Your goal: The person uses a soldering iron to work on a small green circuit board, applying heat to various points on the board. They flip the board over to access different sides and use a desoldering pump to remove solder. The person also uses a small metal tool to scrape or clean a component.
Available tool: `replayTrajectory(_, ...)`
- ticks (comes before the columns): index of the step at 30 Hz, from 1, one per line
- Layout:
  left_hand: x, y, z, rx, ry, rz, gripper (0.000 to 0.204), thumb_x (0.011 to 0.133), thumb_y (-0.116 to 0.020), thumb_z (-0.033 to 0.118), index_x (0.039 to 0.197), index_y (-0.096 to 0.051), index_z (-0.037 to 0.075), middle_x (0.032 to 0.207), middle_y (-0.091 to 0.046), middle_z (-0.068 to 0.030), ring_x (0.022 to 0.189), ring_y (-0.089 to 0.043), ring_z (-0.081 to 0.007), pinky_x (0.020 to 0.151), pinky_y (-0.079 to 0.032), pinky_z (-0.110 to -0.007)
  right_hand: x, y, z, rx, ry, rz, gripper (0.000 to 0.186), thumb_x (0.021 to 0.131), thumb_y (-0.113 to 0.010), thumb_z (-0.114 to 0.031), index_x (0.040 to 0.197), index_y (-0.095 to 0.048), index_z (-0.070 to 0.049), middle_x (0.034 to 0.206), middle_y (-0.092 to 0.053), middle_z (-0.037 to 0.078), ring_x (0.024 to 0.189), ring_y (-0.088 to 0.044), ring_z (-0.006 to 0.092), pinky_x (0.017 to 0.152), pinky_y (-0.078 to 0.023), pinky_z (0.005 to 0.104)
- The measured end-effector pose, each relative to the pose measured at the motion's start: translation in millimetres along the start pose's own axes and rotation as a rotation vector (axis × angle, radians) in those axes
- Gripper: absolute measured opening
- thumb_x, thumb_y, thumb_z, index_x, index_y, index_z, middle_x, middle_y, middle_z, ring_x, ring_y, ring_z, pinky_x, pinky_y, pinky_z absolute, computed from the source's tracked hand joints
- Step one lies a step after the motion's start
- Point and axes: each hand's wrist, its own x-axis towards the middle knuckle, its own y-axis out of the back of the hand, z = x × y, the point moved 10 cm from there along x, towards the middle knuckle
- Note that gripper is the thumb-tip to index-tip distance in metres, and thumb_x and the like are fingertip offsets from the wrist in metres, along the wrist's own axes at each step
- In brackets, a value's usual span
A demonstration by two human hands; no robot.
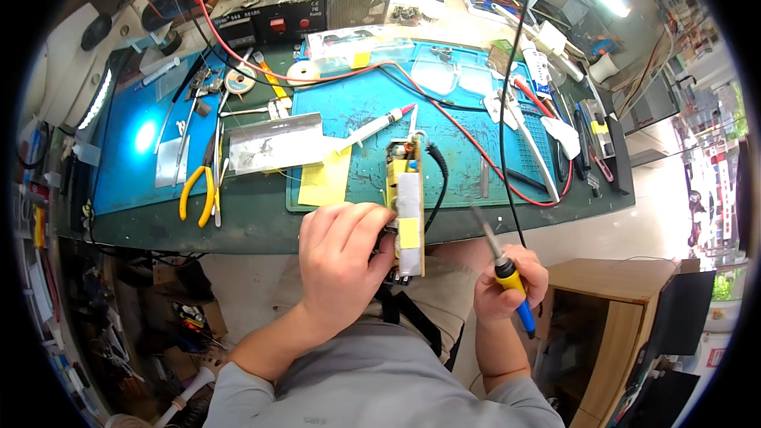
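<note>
My left hand [345,257] grips the lower left side of a long circuit board assembly [408,194], held upright at the bench's front edge, with grey metal plates, yellow tape and a black cable leaving its top. My right hand [511,285] is closed round a yellow and blue soldering iron [507,277], whose tip points up and left, right of the board and apart from it. A syringe [372,127] lies just beyond the board, near a yellow paper square [325,174] and a silver metal sheet [273,143].
The bench [174,234] holds blue mats [309,103], yellow-handled pliers [194,194], tools along the right, and a bench instrument [269,24] at the back. Red and black leads cross the mat and hang over it. A wooden cabinet [602,277] stands below at the right.
</note>
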Motion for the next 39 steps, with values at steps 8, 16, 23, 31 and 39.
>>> replayTrajectory(8, 1.8, -6.0, 3.8, -0.153, -0.136, -0.072, 0.037, 0.076, -0.074, 0.003, 0.112, -0.065, 0.001, 0.109, -0.064, -0.0108, 0.093, -0.066, -0.0278, 0.080, -0.055, -0.038, 7.8, -44.4, -26.0, -0.283, 0.044, -0.296, 0.058, 0.096, -0.074, -0.038, 0.142, -0.050, -0.013, 0.109, -0.065, 0.014, 0.085, -0.063, 0.0232, 0.072, -0.053, 0.0329)
replayTrajectory(16, 5.3, -1.2, 7.7, -0.231, -0.164, -0.169, 0.037, 0.076, -0.079, 0.001, 0.110, -0.068, 0.001, 0.106, -0.066, -0.0121, 0.092, -0.067, -0.0311, 0.077, -0.055, -0.042, -14.8, -54.4, -26.2, -0.374, 0.094, -0.321, 0.064, 0.090, -0.080, -0.035, 0.142, -0.050, -0.015, 0.112, -0.068, 0.014, 0.088, -0.068, 0.0263, 0.071, -0.056, 0.0363)
replayTrajectory(23, 12.4, -1.5, 10.3, -0.194, -0.135, -0.234, 0.032, 0.077, -0.081, 0.000, 0.107, -0.070, 0.000, 0.102, -0.067, -0.0107, 0.088, -0.068, -0.0295, 0.075, -0.055, -0.041, -8.6, -59.0, -29.5, -0.393, 0.115, -0.298, 0.059, 0.088, -0.082, -0.037, 0.135, -0.055, -0.013, 0.108, -0.069, 0.013, 0.085, -0.069, 0.0254, 0.066, -0.056, 0.0364)
replayTrajectory(31, 9.0, -7.8, 7.8, -0.223, -0.005, -0.317, 0.031, 0.075, -0.079, 0.001, 0.105, -0.069, -0.001, 0.106, -0.064, -0.0108, 0.089, -0.067, -0.0275, 0.075, -0.055, -0.040, -6.2, -59.7, -29.5, -0.377, 0.087, -0.309, 0.055, 0.083, -0.087, -0.026, 0.130, -0.062, -0.014, 0.117, -0.069, 0.012, 0.092, -0.069, 0.0256, 0.070, -0.056, 0.0348)
replayTrajectory(39, 13.2, -5.6, 12.5, -0.146, -0.146, -0.230, 0.034, 0.074, -0.081, 0.001, 0.106, -0.068, 0.000, 0.105, -0.065, -0.0118, 0.085, -0.065, -0.0286, 0.072, -0.052, -0.039, -9.5, -59.3, -28.2, -0.339, 0.084, -0.326, 0.058, 0.080, -0.090, -0.025, 0.130, -0.064, -0.015, 0.118, -0.069, 0.011, 0.094, -0.067, 0.0246, 0.071, -0.055, 0.0331)
